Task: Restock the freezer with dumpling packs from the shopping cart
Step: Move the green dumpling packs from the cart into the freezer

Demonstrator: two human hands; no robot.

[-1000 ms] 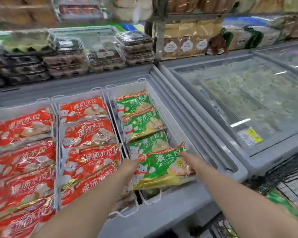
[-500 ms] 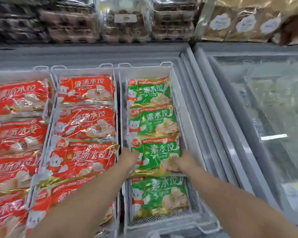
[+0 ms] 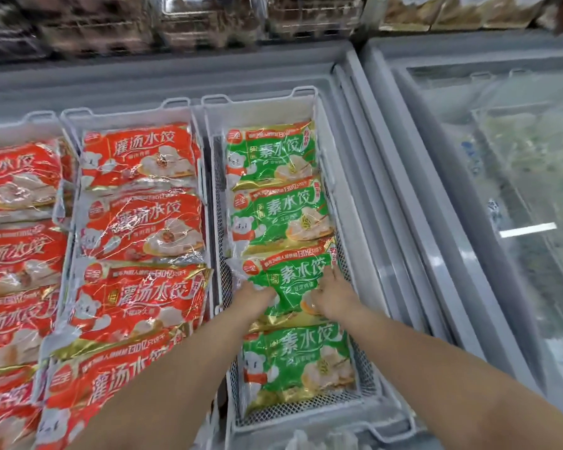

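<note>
Dumpling pack (image 3: pixel 293 279), green, lies third from the far end in the right-hand wire basket (image 3: pixel 320 125) of the open freezer (image 3: pixel 368 177). Its long axis runs left to right across the basket, and the printed top edge points away from the person. It sits between the second green pack (image 3: pixel 273 219) and the nearest green pack (image 3: pixel 293 362), touching both. Left hand (image 3: pixel 254 297) grips the left side, fingers curled into crumpled film. Right hand (image 3: pixel 333 297) lies on the right side with fingers bent; whether it pinches or only presses cannot be determined. Red packs (image 3: pixel 137 222) fill the adjacent basket on the left.
</note>
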